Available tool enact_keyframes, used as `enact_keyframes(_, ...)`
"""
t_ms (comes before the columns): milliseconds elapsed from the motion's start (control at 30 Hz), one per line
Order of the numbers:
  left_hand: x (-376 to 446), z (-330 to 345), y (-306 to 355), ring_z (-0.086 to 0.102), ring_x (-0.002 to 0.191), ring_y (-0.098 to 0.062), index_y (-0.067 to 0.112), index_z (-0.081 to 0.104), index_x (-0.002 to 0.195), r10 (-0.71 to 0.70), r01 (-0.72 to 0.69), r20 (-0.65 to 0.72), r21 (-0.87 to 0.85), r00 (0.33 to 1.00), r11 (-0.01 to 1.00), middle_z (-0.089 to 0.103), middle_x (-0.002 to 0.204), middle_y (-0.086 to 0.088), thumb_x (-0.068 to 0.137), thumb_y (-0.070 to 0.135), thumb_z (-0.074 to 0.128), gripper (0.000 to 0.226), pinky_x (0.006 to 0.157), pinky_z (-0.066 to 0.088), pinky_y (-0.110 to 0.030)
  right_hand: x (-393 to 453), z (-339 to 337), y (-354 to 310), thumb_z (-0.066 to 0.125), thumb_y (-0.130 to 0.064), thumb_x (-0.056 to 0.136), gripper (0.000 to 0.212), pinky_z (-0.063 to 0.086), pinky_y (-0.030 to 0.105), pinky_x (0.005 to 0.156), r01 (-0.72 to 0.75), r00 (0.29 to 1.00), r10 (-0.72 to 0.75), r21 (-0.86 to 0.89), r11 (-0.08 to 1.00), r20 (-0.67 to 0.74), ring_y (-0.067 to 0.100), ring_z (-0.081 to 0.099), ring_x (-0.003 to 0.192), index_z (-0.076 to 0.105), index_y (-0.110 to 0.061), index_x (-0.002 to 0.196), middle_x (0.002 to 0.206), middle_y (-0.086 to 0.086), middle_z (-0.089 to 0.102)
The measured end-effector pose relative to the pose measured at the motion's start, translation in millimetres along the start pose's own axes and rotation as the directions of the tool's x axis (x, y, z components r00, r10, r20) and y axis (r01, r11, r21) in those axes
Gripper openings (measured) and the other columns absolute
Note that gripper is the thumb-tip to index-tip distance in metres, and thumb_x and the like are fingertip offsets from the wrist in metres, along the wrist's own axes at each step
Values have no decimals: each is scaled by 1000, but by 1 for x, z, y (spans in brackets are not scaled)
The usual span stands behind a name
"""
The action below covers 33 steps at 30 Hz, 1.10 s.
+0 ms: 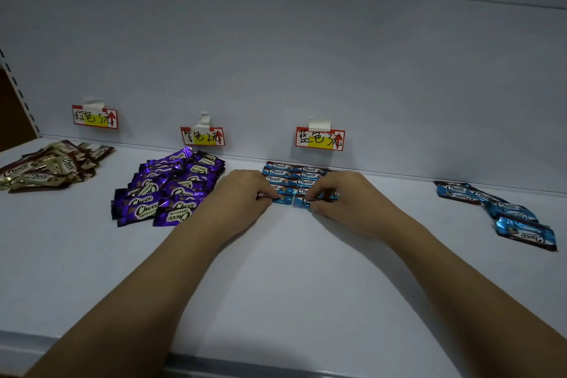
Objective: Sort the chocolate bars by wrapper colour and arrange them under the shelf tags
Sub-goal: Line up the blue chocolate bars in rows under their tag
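both hands (pixel 287 196) pinching blue "choco" bars (pixel 290 176), under handwritten blue tag (pixel 320 139)

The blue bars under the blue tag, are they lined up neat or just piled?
Lined up: the blue bars lie flat in two tidy columns beneath the blue tag.

My left hand (pixel 242 193) covers the left end of the nearest blue bar (pixel 283 199), and my right hand (pixel 340 196) hides most of its neighbour (pixel 302 201). I can't read the small print on the purple wrappers (pixel 167 190). The brown pile (pixel 46 170) runs off the left edge.
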<state>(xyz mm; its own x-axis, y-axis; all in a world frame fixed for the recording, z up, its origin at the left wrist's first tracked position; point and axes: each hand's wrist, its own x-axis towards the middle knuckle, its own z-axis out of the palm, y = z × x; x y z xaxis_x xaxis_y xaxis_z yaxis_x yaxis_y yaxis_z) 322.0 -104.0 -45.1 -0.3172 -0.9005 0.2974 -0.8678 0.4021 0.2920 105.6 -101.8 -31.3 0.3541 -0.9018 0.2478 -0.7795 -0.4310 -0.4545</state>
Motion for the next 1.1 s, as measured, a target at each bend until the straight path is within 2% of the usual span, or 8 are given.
enact_keyframes(133, 1, 1, 1, 53, 114, -16, 29, 68, 121, 19, -20, 18, 29, 1000, 999, 61, 128, 5, 96, 24, 56, 28, 89, 43, -28, 5, 7, -3, 64, -19, 90, 17, 50, 28, 83, 21, 1000, -20, -98, 995, 4, 9, 55, 97, 75, -24, 102, 102, -10, 64)
enact_keyframes(433, 2, 2, 0, 52, 114, -15, 28, 67, 122, 37, -37, 24, 38, 999, 999, 60, 130, 4, 96, 23, 56, 28, 89, 42, -27, 8, 10, -4, 62, -20, 93, 21, 50, 27, 86, 44, 999, -41, -148, 988, 26, 12, 54, 107, 73, -24, 110, 115, -5, 64)
enact_keyframes(500, 1, 2, 0, 53, 113, -15, 27, 69, 120, 38, -38, 6, 19, 999, 999, 61, 128, 3, 95, 21, 57, 28, 87, 42, -26, 8, 8, -4, 61, -20, 93, 20, 49, 27, 85, 42, 999, -40, -135, 990, 17, 12, 54, 105, 73, -22, 109, 115, -4, 64)
enact_keyframes(600, 0, 2, -1, 53, 109, -14, 27, 70, 118, 39, -40, -35, -10, 999, 999, 63, 125, 3, 95, 21, 58, 27, 86, 42, -26, 9, 2, 0, 61, -23, 94, 19, 51, 29, 82, 16, 997, -20, -54, 998, -74, 13, 55, 101, 73, -19, 108, 110, -4, 63)
enact_keyframes(733, -4, 4, 3, 50, 108, -13, 30, 69, 119, 10, -10, -111, 5, 994, 1000, 63, 124, 6, 95, 24, 56, 27, 85, 43, -28, 6, -4, 12, 57, -25, 96, 19, 45, 16, 67, -49, 989, 55, 46, 998, -138, 9, 56, 93, 71, -20, 109, 103, -10, 61)
enact_keyframes(833, -7, 6, 16, 51, 109, -17, 29, 67, 120, 19, -9, -126, 79, 992, 997, 63, 123, 5, 96, 27, 53, 29, 85, 47, -33, 2, -10, 16, 56, -25, 97, 17, 47, 21, 67, -97, 983, 112, 107, 989, -145, 9, 59, 87, 71, -20, 102, 100, -5, 69)
enact_keyframes(967, -2, 8, 39, 52, 108, -19, 29, 64, 122, 54, -29, -109, 216, 993, 976, 63, 121, 4, 95, 35, 48, 32, 84, 44, -36, -8, -13, 15, 55, -27, 96, 18, 55, 38, 77, -154, 975, 167, 96, 983, -145, 14, 62, 83, 71, -21, 93, 91, -3, 70)
enact_keyframes(1100, 9, 14, 63, 53, 107, -19, 33, 62, 124, 38, -17, -100, 201, 994, 979, 64, 117, 2, 94, 40, 49, 34, 83, 45, -35, -15, -22, 16, 54, -31, 94, 22, 54, 38, 70, -164, 981, 163, -5, 986, -109, 20, 63, 78, 70, -17, 89, 86, 2, 70)
